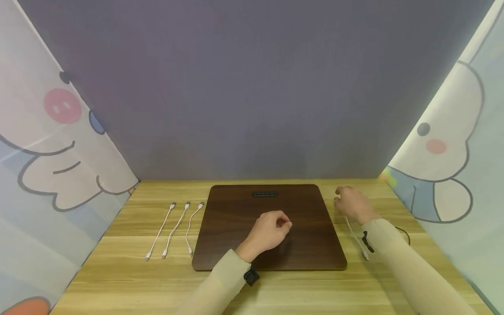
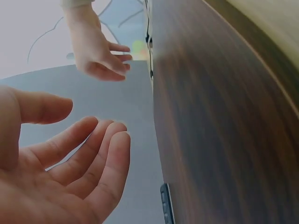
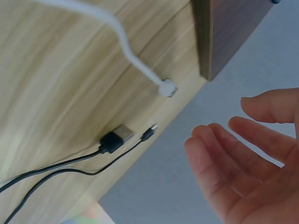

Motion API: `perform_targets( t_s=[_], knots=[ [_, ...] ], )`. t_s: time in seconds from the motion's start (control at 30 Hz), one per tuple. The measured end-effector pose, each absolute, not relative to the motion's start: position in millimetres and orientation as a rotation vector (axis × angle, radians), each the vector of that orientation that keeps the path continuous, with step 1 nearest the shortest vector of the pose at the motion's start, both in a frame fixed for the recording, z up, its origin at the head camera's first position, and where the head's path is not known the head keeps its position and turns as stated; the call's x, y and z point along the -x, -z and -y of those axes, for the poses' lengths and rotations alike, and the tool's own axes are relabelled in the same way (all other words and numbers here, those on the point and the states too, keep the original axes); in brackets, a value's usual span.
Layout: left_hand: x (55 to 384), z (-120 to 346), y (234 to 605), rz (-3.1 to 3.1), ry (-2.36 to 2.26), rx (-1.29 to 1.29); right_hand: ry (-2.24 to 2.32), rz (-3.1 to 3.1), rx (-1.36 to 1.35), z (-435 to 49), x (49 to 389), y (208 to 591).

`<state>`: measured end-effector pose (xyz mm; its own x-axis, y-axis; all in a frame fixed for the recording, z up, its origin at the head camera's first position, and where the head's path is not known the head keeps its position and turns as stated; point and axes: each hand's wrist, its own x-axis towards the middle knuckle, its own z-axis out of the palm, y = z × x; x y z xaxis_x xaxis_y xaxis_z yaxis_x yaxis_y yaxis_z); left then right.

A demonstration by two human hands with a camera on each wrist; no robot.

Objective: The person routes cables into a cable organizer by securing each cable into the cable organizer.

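My left hand (image 1: 267, 232) hovers over a dark brown wood-grain board (image 1: 232, 227). Its fingers are loosely bent, the thumb stands apart from them, and it holds nothing. To the right of the board, my right hand (image 1: 354, 205) is above the table, also holding nothing, its fingers slightly curved in the right wrist view. Nearest to it lies a white USB cable (image 3: 124, 44), partly hidden by the hand in the head view. Beside that is a black cable with a USB plug (image 3: 112, 141) and a small second plug (image 3: 148, 133), mostly covered by the right arm in the head view.
Left of the board lie three short white USB cables (image 1: 160, 232), side by side. A black strip (image 1: 264, 194) sits near the board's far edge. A grey panel (image 1: 252, 109) rises behind the wooden table (image 1: 130, 280), with cartoon-printed sheets (image 1: 31, 109) at both sides.
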<state>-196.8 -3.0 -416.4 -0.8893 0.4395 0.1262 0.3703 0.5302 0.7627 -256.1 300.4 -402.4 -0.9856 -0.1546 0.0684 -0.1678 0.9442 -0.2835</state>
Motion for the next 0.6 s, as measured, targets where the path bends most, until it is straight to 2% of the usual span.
perform_targets(
  t_s=[0.6],
  knots=[
    [187.1, -27.4, 427.1, -2.532, -1.3, -0.733, -0.511, 3.214, -0.109, -315.8, 276.6, 409.9]
  ],
)
